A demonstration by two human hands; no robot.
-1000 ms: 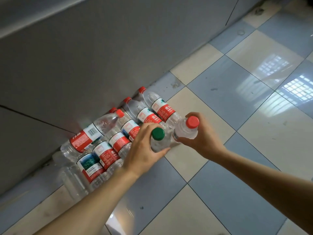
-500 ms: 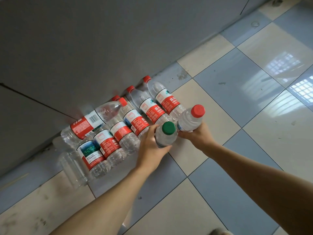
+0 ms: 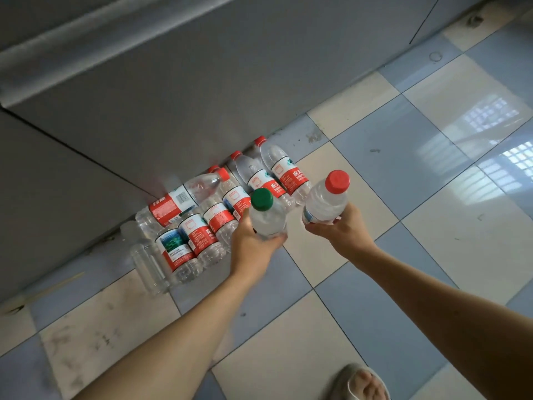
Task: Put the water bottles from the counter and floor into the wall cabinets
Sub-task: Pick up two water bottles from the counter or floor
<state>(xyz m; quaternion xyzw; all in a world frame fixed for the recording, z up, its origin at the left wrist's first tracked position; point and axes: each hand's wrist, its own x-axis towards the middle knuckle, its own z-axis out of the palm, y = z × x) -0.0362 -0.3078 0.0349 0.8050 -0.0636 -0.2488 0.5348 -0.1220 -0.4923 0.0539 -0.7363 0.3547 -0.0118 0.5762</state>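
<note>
My left hand [image 3: 253,241] grips a clear water bottle with a green cap [image 3: 266,216], held upright above the floor. Just to its right, my right hand [image 3: 340,226] grips a clear bottle with a red cap [image 3: 326,202], also lifted. Behind both hands, several red-labelled water bottles [image 3: 222,217] lie side by side on the tiled floor against the grey base cabinet [image 3: 178,105]. One bottle [image 3: 178,203] lies crosswise on top of them. An unlabelled clear bottle [image 3: 150,267] lies at the left end of the row.
Blue and cream floor tiles [image 3: 403,197] spread out to the right and toward me. My foot in a sandal [image 3: 360,382] shows at the bottom edge. A grey counter edge [image 3: 86,53] runs above the cabinet fronts.
Both hands have risen away from the floor with their bottles, and the view has pulled back and up from the row.
</note>
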